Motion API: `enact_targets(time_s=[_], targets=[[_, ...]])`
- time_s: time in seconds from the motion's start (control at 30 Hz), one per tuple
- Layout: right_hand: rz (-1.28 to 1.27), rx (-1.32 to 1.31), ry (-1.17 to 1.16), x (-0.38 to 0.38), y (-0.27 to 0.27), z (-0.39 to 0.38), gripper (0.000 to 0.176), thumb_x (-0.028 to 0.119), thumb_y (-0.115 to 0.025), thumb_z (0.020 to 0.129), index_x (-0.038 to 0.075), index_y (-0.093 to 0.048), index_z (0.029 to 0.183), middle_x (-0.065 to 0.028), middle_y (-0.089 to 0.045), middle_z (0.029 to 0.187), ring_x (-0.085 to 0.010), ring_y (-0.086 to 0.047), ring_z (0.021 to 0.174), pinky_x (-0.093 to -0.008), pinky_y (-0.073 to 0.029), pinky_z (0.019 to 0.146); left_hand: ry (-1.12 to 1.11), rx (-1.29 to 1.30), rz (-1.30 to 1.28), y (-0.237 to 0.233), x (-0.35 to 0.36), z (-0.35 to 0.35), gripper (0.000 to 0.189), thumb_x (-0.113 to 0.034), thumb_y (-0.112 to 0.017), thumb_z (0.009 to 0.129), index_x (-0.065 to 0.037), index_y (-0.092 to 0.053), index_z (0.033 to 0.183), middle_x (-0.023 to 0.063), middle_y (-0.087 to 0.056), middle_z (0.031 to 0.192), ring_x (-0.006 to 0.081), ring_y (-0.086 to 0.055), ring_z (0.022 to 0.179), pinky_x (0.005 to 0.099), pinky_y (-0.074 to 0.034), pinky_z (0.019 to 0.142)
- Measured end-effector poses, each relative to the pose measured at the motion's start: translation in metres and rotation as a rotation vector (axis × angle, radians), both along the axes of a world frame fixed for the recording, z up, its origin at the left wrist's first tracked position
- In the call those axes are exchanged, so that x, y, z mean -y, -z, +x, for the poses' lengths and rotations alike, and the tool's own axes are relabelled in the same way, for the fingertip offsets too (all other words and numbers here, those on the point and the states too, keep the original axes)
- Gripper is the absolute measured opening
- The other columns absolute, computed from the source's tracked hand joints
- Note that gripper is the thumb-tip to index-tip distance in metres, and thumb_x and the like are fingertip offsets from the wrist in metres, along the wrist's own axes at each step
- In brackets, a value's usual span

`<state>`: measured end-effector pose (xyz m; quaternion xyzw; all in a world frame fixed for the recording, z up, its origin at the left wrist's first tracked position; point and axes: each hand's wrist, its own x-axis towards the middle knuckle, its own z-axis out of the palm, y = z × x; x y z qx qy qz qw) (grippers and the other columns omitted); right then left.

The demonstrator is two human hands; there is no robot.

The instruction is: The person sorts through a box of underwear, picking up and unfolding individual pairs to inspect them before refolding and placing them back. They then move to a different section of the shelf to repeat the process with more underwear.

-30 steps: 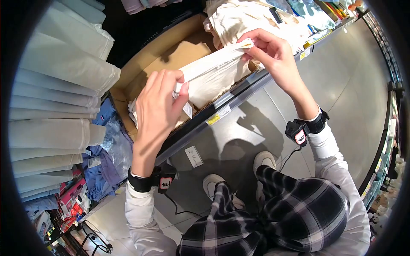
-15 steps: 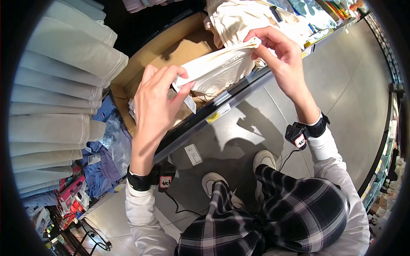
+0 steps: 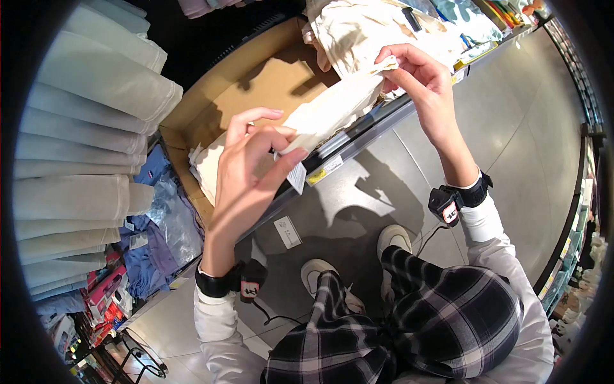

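Note:
A cream cloth item (image 3: 338, 107), folded into a long strip, is stretched between my two hands over the front edge of a cardboard box (image 3: 220, 64). My right hand (image 3: 422, 83) pinches its far corner between thumb and fingers. At the near end my left hand (image 3: 246, 157) has thumb and index finger closed on the cloth, while another finger is raised. A white paper tag (image 3: 297, 178) hangs just below the left thumb. Whether the item is a bag or a garment cannot be made out.
More cream cloth (image 3: 358, 29) is heaped at the box's far end. White garments (image 3: 96, 109) hang on the left above blue packed clothes (image 3: 150, 253). A shelf rail (image 3: 364, 148) with price labels runs along the front. Grey tiles (image 3: 499, 128) lie to the right.
My left hand has shifted slightly right and down, and one finger has lifted off the cloth. The strip has narrowed, and the print on it no longer shows. My right hand stays nearly still.

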<state>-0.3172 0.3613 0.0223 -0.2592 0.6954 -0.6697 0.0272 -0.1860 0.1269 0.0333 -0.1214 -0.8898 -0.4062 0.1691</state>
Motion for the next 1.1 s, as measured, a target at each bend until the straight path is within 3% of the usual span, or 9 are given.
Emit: enact_targets(time_s=[0.2,0.33,0.47,0.57,0.67,0.73,0.83,0.97,1.1], targets=[[0.004,-0.011,-0.010,-0.004,0.001,0.002,0.020,0.001,-0.053,0.086,-0.003,-0.062,0.103,-0.0029,-0.065,0.085,-0.0059,-0.059,0.074,-0.0214,-0.047,0.068,-0.118,-0.067,-0.186,-0.006,0.003,0.003,0.018,-0.009,-0.076,0.073,-0.005,-0.059,0.079,0.0061,-0.062,0.091,0.0255,-0.053,0.092,0.0362,-0.040,0.081],[-0.002,-0.005,-0.020,-0.001,-0.001,0.003,0.019,0.002,-0.054,0.086,-0.002,-0.062,0.103,-0.0027,-0.064,0.085,-0.0058,-0.058,0.075,-0.0220,-0.047,0.069,-0.249,-0.118,-0.122,-0.009,0.007,-0.005,0.024,-0.015,-0.074,0.077,-0.008,-0.060,0.095,0.0047,-0.060,0.082,0.0218,-0.052,0.083,0.0342,-0.038,0.080],[-0.010,-0.112,-0.003,0.002,-0.013,-0.003,0.019,0.003,-0.054,0.087,-0.003,-0.062,0.103,-0.0024,-0.064,0.085,-0.0062,-0.057,0.076,-0.0223,-0.047,0.070,-0.358,-0.296,-0.701,-0.042,-0.003,-0.013,0.038,-0.024,-0.074,0.080,-0.011,-0.062,0.113,0.0009,-0.060,0.076,0.0182,-0.052,0.077,0.0319,-0.039,0.080],[-0.041,-0.305,0.019,0.009,-0.030,-0.013,0.020,0.004,-0.055,0.088,-0.002,-0.063,0.105,-0.0036,-0.065,0.083,-0.0084,-0.058,0.075,-0.0227,-0.047,0.070,-0.449,-0.358,-0.831,-0.063,-0.006,-0.020,0.038,-0.031,-0.073,0.078,-0.015,-0.067,0.111,0.0015,-0.061,0.076,0.0202,-0.052,0.072,0.0335,-0.041,0.075],[-0.165,-0.244,-0.052,0.028,-0.040,-0.034,0.009,0.005,-0.056,0.093,-0.001,-0.060,0.098,-0.0012,-0.062,0.086,-0.0084,-0.058,0.081,-0.0223,-0.047,0.073,-0.526,-0.292,-0.825,-0.086,0.001,-0.032,0.027,-0.033,-0.070,0.080,-0.016,-0.071,0.102,0.0025,-0.061,0.074,0.0216,-0.052,0.070,0.0340,-0.043,0.069],[0.032,-0.352,-0.084,0.029,-0.059,-0.048,0.010,0.006,-0.058,0.091,-0.001,-0.060,0.098,-0.0019,-0.062,0.085,-0.0085,-0.058,0.080,-0.0224,-0.047,0.073,-0.497,-0.324,-0.817,-0.097,0.009,-0.046,0.026,-0.034,-0.070,0.082,-0.014,-0.071,0.098,0.0050,-0.062,0.078,0.0207,-0.055,0.071,0.0328,-0.046,0.067],[0.046,-0.416,-0.103,0.038,-0.084,-0.044,0.017,0.009,-0.062,0.088,-0.003,-0.063,0.100,-0.0032,-0.064,0.084,-0.0086,-0.059,0.078,-0.0223,-0.047,0.071,-0.572,-0.205,-0.524,-0.112,0.016,-0.058,0.027,-0.032,-0.071,0.082,-0.009,-0.070,0.098,0.0064,-0.064,0.089,0.0154,-0.062,0.084,0.0286,-0.047,0.077],[0.185,-0.427,-0.053,0.048,-0.104,-0.056,0.019,0.015,-0.066,0.087,-0.003,-0.067,0.096,-0.0041,-0.065,0.079,-0.0092,-0.059,0.073,-0.0229,-0.047,0.068,-0.531,-0.321,-0.572,-0.113,0.019,-0.058,0.027,-0.032,-0.070,0.083,-0.010,-0.069,0.099,0.0047,-0.064,0.091,0.0144,-0.061,0.087,0.0284,-0.046,0.078],[0.230,-0.401,-0.090,0.058,-0.102,-0.067,0.020,0.017,-0.066,0.088,-0.002,-0.067,0.093,-0.0043,-0.065,0.077,-0.0094,-0.059,0.070,-0.0230,-0.047,0.066,-0.434,-0.112,-0.434,-0.107,0.039,-0.060,0.023,-0.022,-0.068,0.087,-0.005,-0.066,0.101,0.0030,-0.066,0.086,0.0097,-0.061,0.085,0.0233,-0.047,0.078]])
